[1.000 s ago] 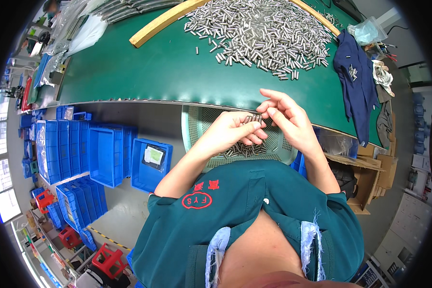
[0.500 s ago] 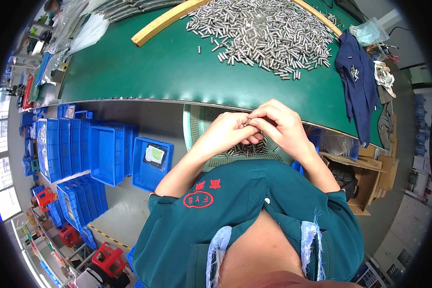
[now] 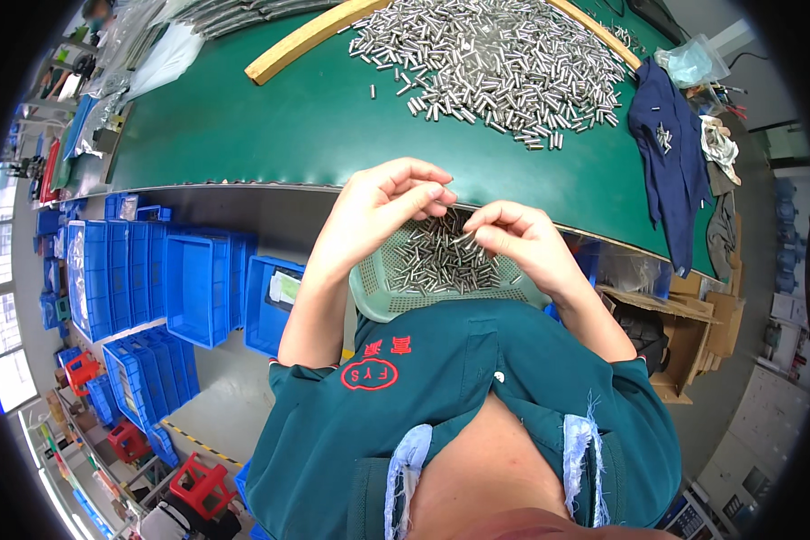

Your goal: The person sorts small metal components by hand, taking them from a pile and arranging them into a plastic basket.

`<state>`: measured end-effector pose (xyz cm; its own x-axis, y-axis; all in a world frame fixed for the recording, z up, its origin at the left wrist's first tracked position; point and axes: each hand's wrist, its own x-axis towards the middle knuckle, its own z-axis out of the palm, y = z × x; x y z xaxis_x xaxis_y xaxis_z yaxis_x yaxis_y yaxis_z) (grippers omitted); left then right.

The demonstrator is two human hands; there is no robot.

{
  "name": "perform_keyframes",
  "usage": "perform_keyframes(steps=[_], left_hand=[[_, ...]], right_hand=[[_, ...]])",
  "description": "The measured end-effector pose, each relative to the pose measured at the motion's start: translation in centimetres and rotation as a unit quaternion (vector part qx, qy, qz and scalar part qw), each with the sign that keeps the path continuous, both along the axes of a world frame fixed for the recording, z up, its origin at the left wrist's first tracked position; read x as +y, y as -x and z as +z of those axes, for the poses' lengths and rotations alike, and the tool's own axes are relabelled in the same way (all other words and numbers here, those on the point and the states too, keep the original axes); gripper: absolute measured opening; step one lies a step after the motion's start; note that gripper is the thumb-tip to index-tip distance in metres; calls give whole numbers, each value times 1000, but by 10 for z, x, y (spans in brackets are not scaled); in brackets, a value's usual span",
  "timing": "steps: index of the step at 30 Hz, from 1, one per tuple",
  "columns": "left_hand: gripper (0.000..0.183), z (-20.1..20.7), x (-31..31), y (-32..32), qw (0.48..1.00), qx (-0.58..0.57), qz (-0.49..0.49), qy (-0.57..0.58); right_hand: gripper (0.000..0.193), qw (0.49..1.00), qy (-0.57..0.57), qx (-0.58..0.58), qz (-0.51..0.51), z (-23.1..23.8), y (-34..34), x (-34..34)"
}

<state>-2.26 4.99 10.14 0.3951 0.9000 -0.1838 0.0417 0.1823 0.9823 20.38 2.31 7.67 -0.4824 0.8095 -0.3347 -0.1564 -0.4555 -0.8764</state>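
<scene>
My left hand (image 3: 385, 209) is raised over the far left rim of a pale green plastic basket (image 3: 377, 302), by the table's edge. Its fingers curl toward the thumb; whatever they hold, if anything, is hidden. On the basket's right side, my right hand (image 3: 524, 247) pinches a small metal pin between thumb and forefinger, just above the heap. Many short, dark-looking metal pins (image 3: 441, 261) lie loose in the basket, which sits close against my body. A large pile of shiny metal pins (image 3: 504, 72) covers the far part of the green tabletop (image 3: 243, 135).
Wooden strips (image 3: 310, 40) flank the pile. A dark blue cloth (image 3: 666, 171) with a few pins on it drapes over the table's right edge. Blue plastic crates (image 3: 198, 288) stand on the floor at left, and an open cardboard box (image 3: 684, 346) sits at right.
My hands were together over the basket and have come apart. The left one moved up and left, the right one slightly down. More of the pins in the basket now show.
</scene>
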Motion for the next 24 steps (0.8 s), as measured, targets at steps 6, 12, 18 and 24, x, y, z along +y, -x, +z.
perform_keyframes(steps=[6, 12, 18, 24], left_hand=[[23, -8, 18, -13, 984, 115, 33, -136], [25, -38, 56, -46, 838, 363, 95, -396], [23, -45, 69, -61, 779, 437, 109, -436], [25, -38, 43, -55, 812, 424, 72, -395]], right_hand=[[16, 925, -306, -218, -55, 10, -7, 14], [28, 779, -408, -461, -113, -4, -11, 45], [26, 710, -409, -567, -85, -6, -2, 61], [15, 742, -415, -517, -100, -7, -6, 47]])
